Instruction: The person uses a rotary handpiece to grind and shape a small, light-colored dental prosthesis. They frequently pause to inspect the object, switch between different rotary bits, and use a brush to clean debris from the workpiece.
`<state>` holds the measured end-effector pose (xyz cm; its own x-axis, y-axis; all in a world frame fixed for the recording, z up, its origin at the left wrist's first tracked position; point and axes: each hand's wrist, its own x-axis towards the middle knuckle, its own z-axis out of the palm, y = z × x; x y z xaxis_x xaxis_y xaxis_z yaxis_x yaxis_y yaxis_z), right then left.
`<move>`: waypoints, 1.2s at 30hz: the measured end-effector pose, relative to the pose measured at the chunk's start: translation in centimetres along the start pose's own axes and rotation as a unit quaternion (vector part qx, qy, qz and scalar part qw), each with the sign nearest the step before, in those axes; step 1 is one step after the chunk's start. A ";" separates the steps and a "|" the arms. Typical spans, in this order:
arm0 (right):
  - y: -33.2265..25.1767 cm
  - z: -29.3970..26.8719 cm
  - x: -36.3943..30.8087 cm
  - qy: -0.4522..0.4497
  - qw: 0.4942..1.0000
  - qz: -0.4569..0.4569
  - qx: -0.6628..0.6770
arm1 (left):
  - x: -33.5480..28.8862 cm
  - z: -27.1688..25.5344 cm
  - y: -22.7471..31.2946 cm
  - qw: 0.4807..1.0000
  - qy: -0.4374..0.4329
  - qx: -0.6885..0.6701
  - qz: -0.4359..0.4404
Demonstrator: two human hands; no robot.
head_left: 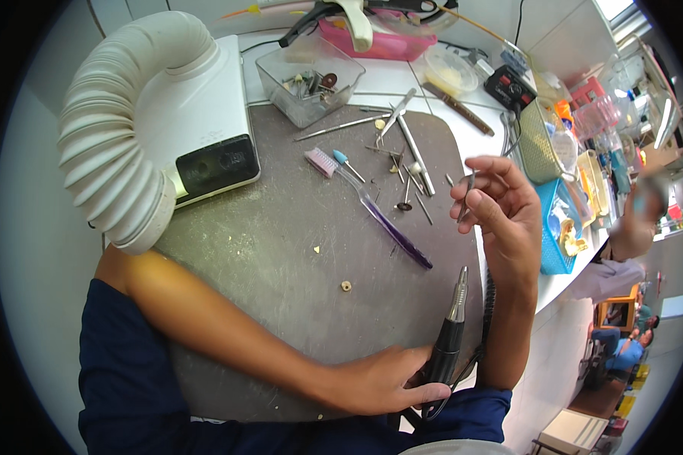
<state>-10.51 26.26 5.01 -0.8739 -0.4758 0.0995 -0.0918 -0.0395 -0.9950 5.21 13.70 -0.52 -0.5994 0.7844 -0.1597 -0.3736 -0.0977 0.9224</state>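
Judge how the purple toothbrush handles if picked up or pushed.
Toothbrush: probably light and stiff, given slim plastic handle. Pushed, it may swivel rather than roll, being long and wider at one end. Exposed bristles should flex.

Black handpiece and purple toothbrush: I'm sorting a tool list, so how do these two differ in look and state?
The black handpiece is held in the left hand, while the purple toothbrush lies on the grey board. The handpiece narrows to a metal tip; the toothbrush ends in pale pink bristles. The handpiece body is thick, the toothbrush handle slim. Both are long, with their working ends pointing away from the person.
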 end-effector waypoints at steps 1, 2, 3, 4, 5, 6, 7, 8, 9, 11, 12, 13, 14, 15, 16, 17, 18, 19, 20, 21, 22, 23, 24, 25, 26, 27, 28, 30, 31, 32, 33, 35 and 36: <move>-0.3 0.4 -0.1 -0.002 1.000 0.005 0.008 | -0.1 0.2 -0.2 1.000 0.013 -0.007 0.007; -0.5 0.3 0.1 -0.022 1.000 0.020 -0.005 | 0.0 0.1 -0.3 1.000 0.008 -0.020 0.009; -0.6 0.1 0.1 -0.044 0.998 0.035 -0.018 | 0.0 -0.1 -0.4 0.999 0.004 -0.033 0.011; -0.6 -0.1 0.2 -0.066 0.996 0.050 -0.030 | 0.0 -0.2 -0.5 0.999 0.001 -0.045 0.012; -0.5 -0.9 0.2 -0.101 0.993 0.057 -0.026 | 0.0 -0.1 -0.4 0.999 0.005 -0.049 0.011; -0.6 -1.1 0.1 -0.104 0.992 0.068 -0.029 | 0.0 -0.1 -0.4 0.998 0.011 -0.053 0.011; -0.8 -1.1 0.0 -0.107 0.991 0.079 -0.032 | -0.1 0.0 -0.3 0.998 0.017 -0.057 0.010; -1.0 -1.3 -0.1 -0.110 0.989 0.090 -0.036 | -0.1 0.0 -0.1 0.999 0.017 -0.050 0.007; -1.0 -1.3 -0.2 -0.098 0.990 0.089 -0.040 | -0.2 -0.1 0.1 0.999 0.018 -0.043 0.005; -1.1 -1.2 -0.2 -0.076 0.992 0.087 -0.050 | -0.2 -0.2 0.2 0.999 0.020 -0.035 0.002; -1.1 -1.1 -0.2 -0.080 0.991 0.095 -0.045 | -0.2 -0.1 0.2 0.999 0.021 -0.034 0.003; -1.1 -1.1 -0.1 -0.083 0.990 0.103 -0.041 | -0.2 -0.1 0.2 0.999 0.022 -0.033 0.003; -1.1 -1.1 -0.1 -0.088 0.989 0.110 -0.036 | -0.3 -0.2 0.2 0.999 0.023 -0.033 0.001; -1.2 -0.9 -0.1 -0.092 0.988 0.115 -0.044 | -0.3 -0.2 0.2 0.999 0.024 -0.033 -0.001; -1.3 -0.8 -0.1 -0.096 0.987 0.120 -0.053 | -0.3 -0.2 0.2 0.999 0.024 -0.033 -0.002; -1.4 -0.7 -0.1 -0.098 0.985 0.125 -0.061 | -0.4 -0.2 0.2 0.999 0.026 -0.029 -0.002; -1.3 -0.7 -0.1 -0.099 0.986 0.125 -0.051 | -0.4 -0.2 0.1 0.999 0.028 -0.026 -0.002; -1.3 -0.8 0.0 -0.100 0.986 0.125 -0.041 | -0.5 -0.2 0.1 0.999 0.030 -0.023 -0.002; -1.3 -0.9 -0.1 -0.101 0.987 0.124 -0.031 | -0.5 -0.2 0.2 0.999 0.029 -0.019 -0.005; -1.3 -1.0 -0.1 -0.098 0.987 0.122 -0.031 | -0.5 -0.2 0.4 0.999 0.029 -0.015 -0.008; -1.3 -1.0 -0.1 -0.096 0.988 0.119 -0.032 | -0.5 -0.3 0.5 0.999 0.029 -0.012 -0.011; -1.3 -1.0 -0.1 -0.093 0.988 0.117 -0.033 | -0.4 -0.2 0.5 0.999 0.030 -0.016 -0.008; -1.3 -1.1 -0.1 -0.094 0.988 0.118 -0.034 | -0.4 -0.2 0.4 0.999 0.032 -0.020 -0.004; -1.4 -1.1 -0.2 -0.094 0.988 0.119 -0.035 | -0.4 -0.2 0.3 0.999 0.034 -0.025 -0.001; -1.3 -1.1 -0.2 -0.095 0.988 0.120 -0.035 | -0.4 -0.1 0.2 0.999 0.034 -0.027 -0.001; -1.3 -1.1 -0.2 -0.095 0.987 0.122 -0.036 | -0.4 -0.1 0.1 0.999 0.033 -0.028 0.000; -1.3 -1.1 -0.1 -0.095 0.987 0.125 -0.036 | -0.4 -0.1 0.1 0.999 0.033 -0.030 0.000; -1.4 -1.0 -0.1 -0.096 0.986 0.131 -0.036 | -0.4 -0.1 0.0 0.999 0.034 -0.032 0.002; -1.5 -0.9 -0.1 -0.097 0.986 0.135 -0.035 | -0.4 -0.1 0.0 0.999 0.034 -0.033 0.003; -1.5 -0.9 -0.1 -0.098 0.985 0.138 -0.035 | -0.4 -0.1 0.0 0.999 0.034 -0.035 0.000; -1.4 -0.9 -0.1 -0.107 0.983 0.142 -0.042 | -0.4 -0.2 0.2 0.999 0.034 -0.037 -0.002; -1.2 -1.2 0.0 -0.123 0.980 0.149 -0.057 | -0.5 -0.2 0.3 0.999 0.034 -0.039 -0.007; -1.3 -1.2 -0.1 -0.121 0.979 0.154 -0.057 | -0.5 -0.2 0.4 0.999 0.034 -0.040 -0.008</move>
<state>-10.89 27.37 6.28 -0.7311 -0.6448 -0.2228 0.0931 0.2292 -0.9689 5.26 13.17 -0.16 -0.6389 0.7427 -0.2003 -0.4374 -0.1365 0.8888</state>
